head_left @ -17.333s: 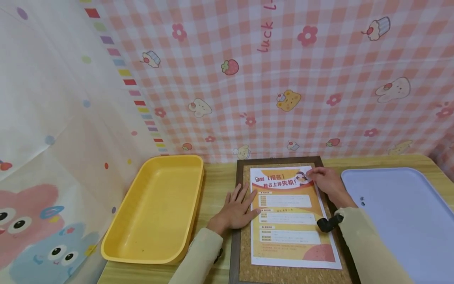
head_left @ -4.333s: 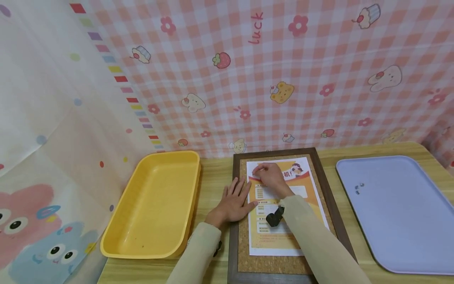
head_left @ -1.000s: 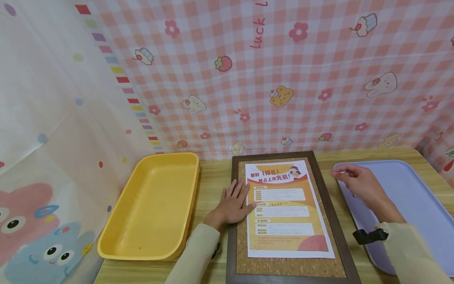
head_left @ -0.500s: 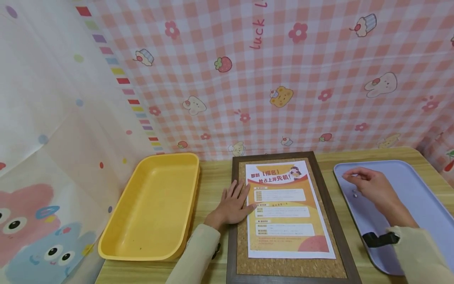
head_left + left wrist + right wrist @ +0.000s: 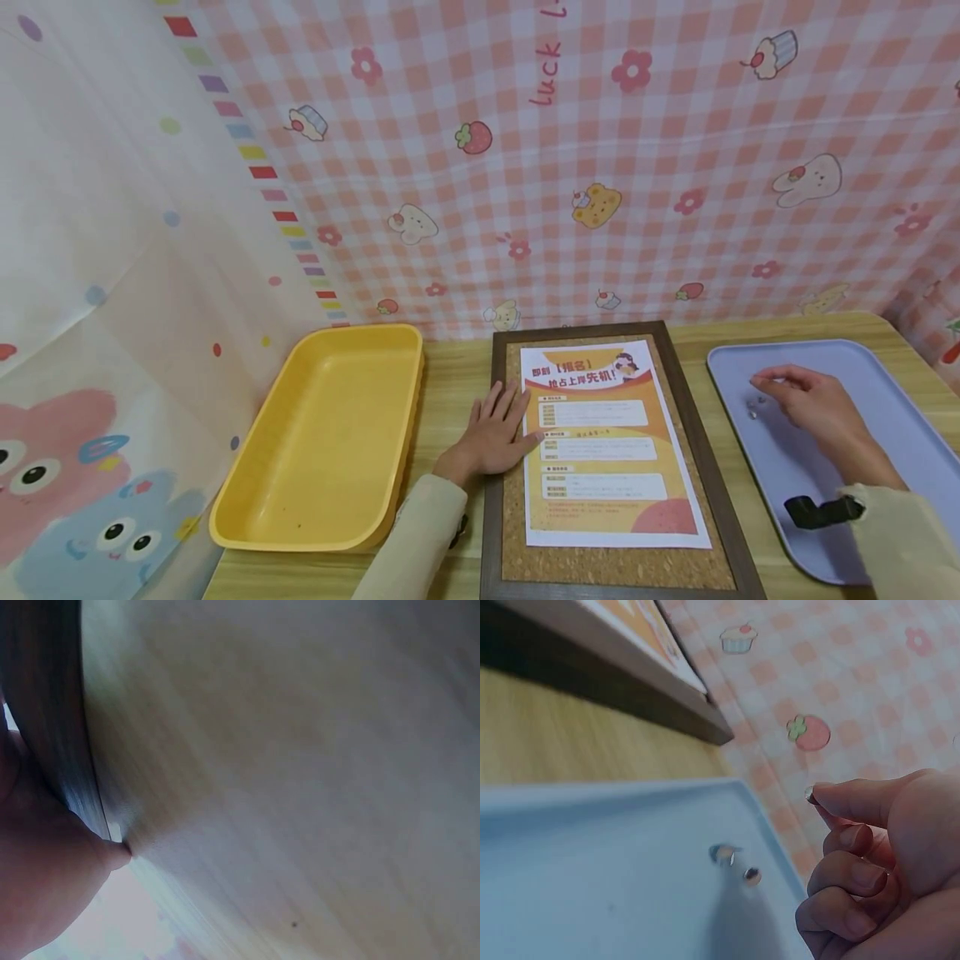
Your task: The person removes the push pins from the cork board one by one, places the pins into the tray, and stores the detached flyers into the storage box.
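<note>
We see, from the left, the left hand spread flat, gripping nothing, at the poster's left edge; the left wrist view barely catches it. Over the lilac tray, the right hand pinches a shiny stud, visible only from its wrist.

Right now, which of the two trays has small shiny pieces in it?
The lavender tray at the right, with the right hand over it. Small shiny pieces lie on its floor; the yellow tray, left of the board, shows none.
</note>
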The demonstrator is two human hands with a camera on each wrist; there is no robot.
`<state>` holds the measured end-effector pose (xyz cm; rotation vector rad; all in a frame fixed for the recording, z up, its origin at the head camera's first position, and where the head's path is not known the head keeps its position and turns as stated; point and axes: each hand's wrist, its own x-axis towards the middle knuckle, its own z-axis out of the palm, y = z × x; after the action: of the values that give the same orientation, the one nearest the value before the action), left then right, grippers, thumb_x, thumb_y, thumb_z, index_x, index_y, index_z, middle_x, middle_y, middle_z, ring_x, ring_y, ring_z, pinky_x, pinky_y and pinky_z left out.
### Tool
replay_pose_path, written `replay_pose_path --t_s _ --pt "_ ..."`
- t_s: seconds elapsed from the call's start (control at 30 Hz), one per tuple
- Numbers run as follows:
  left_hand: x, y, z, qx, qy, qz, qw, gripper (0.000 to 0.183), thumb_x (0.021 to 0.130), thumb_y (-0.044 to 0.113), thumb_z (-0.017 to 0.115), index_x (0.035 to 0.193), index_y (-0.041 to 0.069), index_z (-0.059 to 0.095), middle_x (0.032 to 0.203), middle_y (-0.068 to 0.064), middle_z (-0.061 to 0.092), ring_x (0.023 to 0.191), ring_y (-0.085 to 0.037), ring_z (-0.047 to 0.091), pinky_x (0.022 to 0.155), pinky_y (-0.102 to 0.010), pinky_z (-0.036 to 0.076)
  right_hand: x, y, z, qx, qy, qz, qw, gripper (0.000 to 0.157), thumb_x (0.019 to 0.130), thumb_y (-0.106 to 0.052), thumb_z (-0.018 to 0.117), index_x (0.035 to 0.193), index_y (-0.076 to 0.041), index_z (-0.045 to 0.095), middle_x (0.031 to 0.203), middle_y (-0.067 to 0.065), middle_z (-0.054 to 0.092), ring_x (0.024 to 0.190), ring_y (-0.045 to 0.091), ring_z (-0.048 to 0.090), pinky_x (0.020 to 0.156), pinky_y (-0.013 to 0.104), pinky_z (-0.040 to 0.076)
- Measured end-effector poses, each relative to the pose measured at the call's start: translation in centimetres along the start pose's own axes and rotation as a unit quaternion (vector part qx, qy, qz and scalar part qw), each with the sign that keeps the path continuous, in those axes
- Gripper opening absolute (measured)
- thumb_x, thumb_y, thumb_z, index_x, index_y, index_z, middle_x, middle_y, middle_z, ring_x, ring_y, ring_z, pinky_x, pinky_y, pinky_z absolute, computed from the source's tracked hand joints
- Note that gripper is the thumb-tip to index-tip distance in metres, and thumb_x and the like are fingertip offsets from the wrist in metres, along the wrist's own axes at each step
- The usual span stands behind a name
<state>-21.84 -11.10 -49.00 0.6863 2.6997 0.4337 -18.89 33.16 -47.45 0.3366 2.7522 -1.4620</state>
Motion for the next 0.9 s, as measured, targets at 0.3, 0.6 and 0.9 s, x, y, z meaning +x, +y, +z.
replay_pose_path --t_s 0.3,0.6,0.9 --pt "0.2 -0.5 0.5 -0.010 0.001 0.001 0.9999 0.074 0.104 0.055 0.034 0.161 0.020 0.005 0.168 -0.004 -0.006 0.153 -0.027 -0.014 0.119 -0.060 -0.003 0.9 1.7 0.2 0.006 0.007 0.025 1.000 0.033 0.097 -0.045 0.059 0.106 -0.017 0.074 0.083 -0.037 0.053 0.078 0.000 0.049 0.063 0.023 0.042" --pt "0.1 -0.5 0.6 -0.013 0.003 0.004 0.9999 0.073 0.104 0.054 0.034 0.162 0.019 0.005 0.168 -0.006 -0.005 0.153 -0.028 -0.013 0.120 -0.059 -0.003 1.4 2.6 0.7 0.004 0.015 0.038 0.999 0.033 0.099 -0.039 0.056 0.106 -0.012 0.073 0.080 -0.029 0.055 0.074 0.005 0.048 0.060 0.026 0.041" --pt "0.1 -0.3 0.4 -0.003 0.000 -0.002 1.0000 0.073 0.104 0.057 0.031 0.161 0.021 0.003 0.167 -0.003 -0.007 0.153 -0.025 -0.014 0.120 -0.058 -0.003 1.7 2.8 1.3 -0.022 0.027 0.026 0.999 0.046 0.099 -0.040 0.058 0.114 0.002 0.070 0.085 -0.030 0.052 0.086 0.000 0.045 0.069 0.024 0.036"
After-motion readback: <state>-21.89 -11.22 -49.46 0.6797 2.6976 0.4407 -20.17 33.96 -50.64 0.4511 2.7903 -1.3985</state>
